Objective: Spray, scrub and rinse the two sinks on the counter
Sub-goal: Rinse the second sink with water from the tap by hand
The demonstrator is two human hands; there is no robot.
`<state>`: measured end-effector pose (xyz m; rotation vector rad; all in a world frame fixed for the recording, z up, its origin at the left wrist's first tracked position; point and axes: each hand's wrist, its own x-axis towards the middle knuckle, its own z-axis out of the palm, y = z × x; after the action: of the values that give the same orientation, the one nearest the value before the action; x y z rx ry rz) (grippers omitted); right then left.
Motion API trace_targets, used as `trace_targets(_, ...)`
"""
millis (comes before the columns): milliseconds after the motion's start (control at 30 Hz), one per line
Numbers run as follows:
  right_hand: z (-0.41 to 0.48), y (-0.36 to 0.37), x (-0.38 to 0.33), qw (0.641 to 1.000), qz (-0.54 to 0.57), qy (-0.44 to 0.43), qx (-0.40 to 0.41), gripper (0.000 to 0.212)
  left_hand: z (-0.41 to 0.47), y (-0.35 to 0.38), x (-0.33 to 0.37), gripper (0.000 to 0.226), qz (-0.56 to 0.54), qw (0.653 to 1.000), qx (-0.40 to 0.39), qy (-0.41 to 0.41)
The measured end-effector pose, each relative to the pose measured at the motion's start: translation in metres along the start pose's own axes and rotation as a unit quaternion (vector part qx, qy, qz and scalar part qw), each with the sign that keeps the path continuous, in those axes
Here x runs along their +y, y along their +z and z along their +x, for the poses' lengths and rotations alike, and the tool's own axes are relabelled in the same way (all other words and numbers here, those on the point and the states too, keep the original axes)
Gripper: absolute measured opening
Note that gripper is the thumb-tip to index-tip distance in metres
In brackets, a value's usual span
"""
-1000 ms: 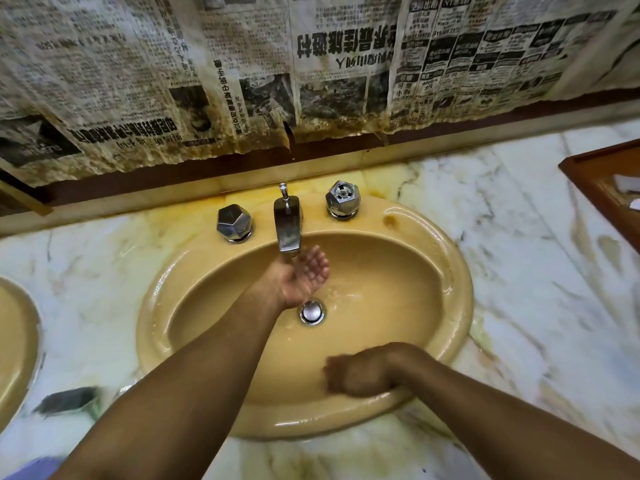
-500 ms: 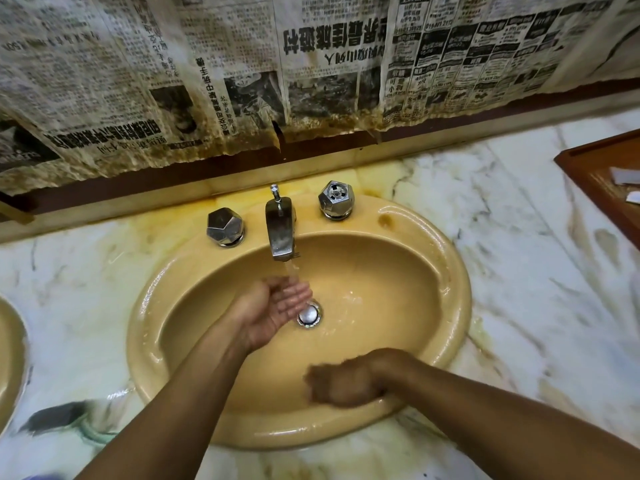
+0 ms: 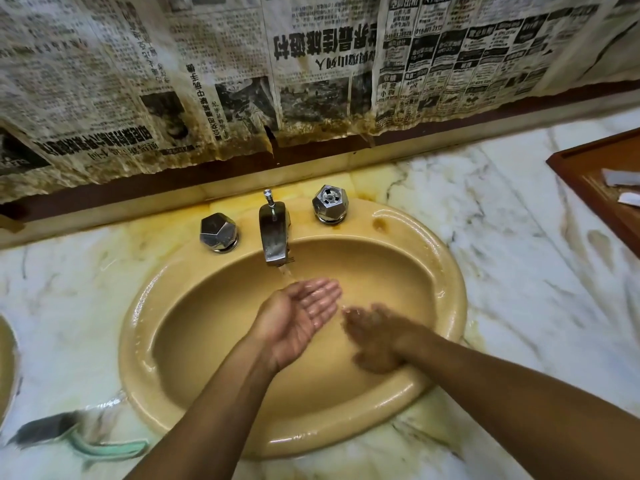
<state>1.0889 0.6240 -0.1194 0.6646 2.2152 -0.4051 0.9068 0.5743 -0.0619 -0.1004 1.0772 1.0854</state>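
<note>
A yellow oval sink (image 3: 446, 271) is set in the marble counter (image 3: 519, 258). Its chrome faucet (image 3: 274, 237) runs a thin stream of water. A chrome knob stands on each side, the left knob (image 3: 219, 232) and the right knob (image 3: 330, 204). My left hand (image 3: 298, 320) is cupped palm up under the stream, fingers straight and wet. My right hand (image 3: 375, 336) is blurred, fingers extended inside the basin just right of the left hand, holding nothing. The drain is hidden by my hands. The second sink (image 3: 5, 368) shows only as a sliver at the left edge.
A dark scrubbing tool with a green handle (image 3: 72, 433) lies on the counter at the lower left. A wooden tray (image 3: 602, 178) with white scraps sits at the right edge. Stained newspaper (image 3: 311, 71) covers the wall behind the sink.
My left hand pulled back from the spout and turned palm up. My right hand moved from the front of the basin up toward the middle, beside the left hand.
</note>
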Motion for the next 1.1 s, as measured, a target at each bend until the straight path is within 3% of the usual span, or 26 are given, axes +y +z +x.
trace_targets(67,-0.011,-0.007,-0.023,0.990,0.043,-0.077,-0.107,0.070,0.004,-0.023,0.012,0.043,-0.032,0.998,0.045,0.020)
trace_targets(100,-0.012,-0.005,-0.016,0.989,0.041,-0.074,-0.118,0.069,0.005,-0.031,0.016,0.041,-0.038,0.997,0.062,0.025)
trace_targets(167,-0.015,-0.012,0.013,0.996,-0.050,0.009,-0.068,0.075,0.005,-0.039,0.022,0.037,-0.046,0.995,0.086,0.028)
trace_targets(233,-0.021,-0.016,0.042,0.979,-0.187,0.075,-0.021,0.077,0.006,-0.038,0.024,0.035,-0.042,0.995,0.090,0.017)
trace_targets(300,-0.025,-0.020,0.040,0.987,-0.153,0.007,-0.057,0.068,0.008,-0.033,0.025,0.034,-0.040,0.995,0.089,0.002)
trace_targets(367,-0.037,-0.024,0.020,0.976,-0.103,-0.102,-0.164,0.058,0.007,-0.024,0.029,0.034,-0.053,0.995,0.084,-0.006)
trace_targets(400,-0.038,-0.022,0.019,0.972,-0.117,-0.118,-0.167,0.059,0.006,-0.018,0.031,0.036,-0.069,0.994,0.081,-0.003)
trace_targets(500,-0.024,-0.035,0.052,0.970,-0.244,0.013,-0.017,0.077,-0.001,0.004,0.029,0.054,-0.119,0.992,0.030,0.001)
trace_targets(567,-0.006,-0.052,0.068,0.926,-0.361,0.020,0.108,0.071,-0.004,0.016,0.020,0.074,-0.131,0.991,-0.016,-0.034)
trace_targets(633,0.010,-0.063,0.068,0.905,-0.380,-0.005,0.194,0.069,-0.005,0.020,0.014,0.077,-0.151,0.988,-0.002,-0.038)
trace_targets(733,0.021,-0.048,0.064,0.913,-0.355,-0.002,0.202,0.073,-0.001,0.000,0.019,0.067,-0.185,0.980,0.065,0.031)
trace_targets(800,0.022,-0.021,0.062,0.925,-0.356,-0.017,0.128,0.076,0.001,-0.015,0.025,0.058,-0.213,0.972,0.087,0.054)
trace_targets(900,0.018,-0.010,0.062,0.958,-0.283,-0.015,0.043,0.081,-0.002,-0.015,0.021,0.050,-0.133,0.987,0.092,0.021)
trace_targets(1000,0.017,-0.025,0.062,0.943,-0.298,-0.002,0.146,0.080,-0.007,0.000,0.022,0.057,-0.105,0.993,0.057,-0.019)
trace_targets(1100,0.020,-0.043,0.069,0.907,-0.332,0.009,0.260,0.069,-0.007,0.000,0.049,0.053,-0.226,0.972,0.036,0.054)
